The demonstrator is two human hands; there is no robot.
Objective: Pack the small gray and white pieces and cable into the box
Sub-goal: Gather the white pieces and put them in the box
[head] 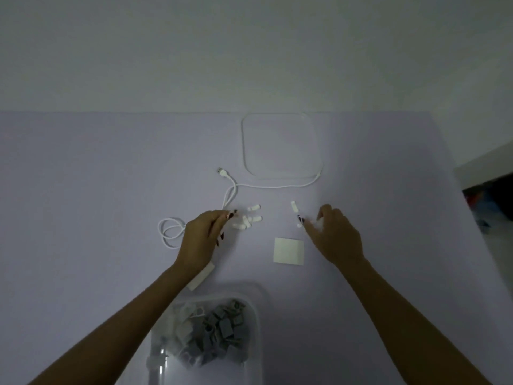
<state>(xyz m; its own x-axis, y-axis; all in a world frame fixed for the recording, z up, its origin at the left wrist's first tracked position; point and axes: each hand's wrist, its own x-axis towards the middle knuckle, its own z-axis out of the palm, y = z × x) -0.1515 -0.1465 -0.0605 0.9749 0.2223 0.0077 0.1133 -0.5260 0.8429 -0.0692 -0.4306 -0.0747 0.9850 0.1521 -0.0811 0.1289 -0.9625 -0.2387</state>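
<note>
Hands work over a lilac table (83,190). Left hand (201,240) pinches something small at its fingertips, what exactly I cannot tell, just beside a cluster of white pieces (248,218) at its 3 o'clock. Right hand (334,237) curls around small white bits. White cable (230,194) trails from 9 to 12 o'clock of the left hand. Clear box (255,343), at 6 o'clock, holds gray pieces (219,332). Square lid (280,145) lies at 12 o'clock, a white card (288,250) between the hands.
</note>
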